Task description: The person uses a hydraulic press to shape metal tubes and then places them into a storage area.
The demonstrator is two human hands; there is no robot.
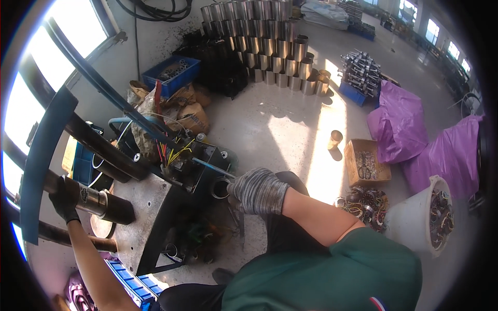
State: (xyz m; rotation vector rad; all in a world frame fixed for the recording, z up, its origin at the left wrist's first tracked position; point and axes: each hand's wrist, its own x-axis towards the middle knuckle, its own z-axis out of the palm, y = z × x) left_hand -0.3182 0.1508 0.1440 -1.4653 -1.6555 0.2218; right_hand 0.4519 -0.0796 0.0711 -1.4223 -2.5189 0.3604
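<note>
My left hand (66, 201), in a dark glove, is wrapped against the end of a shiny metal cylinder (92, 200) on the machine at the left. Some of its fingers are hidden. A wider dark cylinder (119, 208) adjoins the shiny one, above the machine's grey metal plate (147, 199). My right hand (258, 191), in a grey striped knitted glove, is closed around the near end of a thin lever (211, 167) that comes out of a black control block (199, 173). Right beside those fingers is a metal ring (220, 187); whether they touch it I cannot tell.
Thick dark bars and a curved blue plate (45, 163) frame the machine. Stacked metal sleeves (270, 46) stand at the back; a single sleeve (335, 139) stands on the floor. Right: a cardboard box (358, 179), purple bags (397, 124), a tipped white bucket (412, 217) and wound coils (363, 205).
</note>
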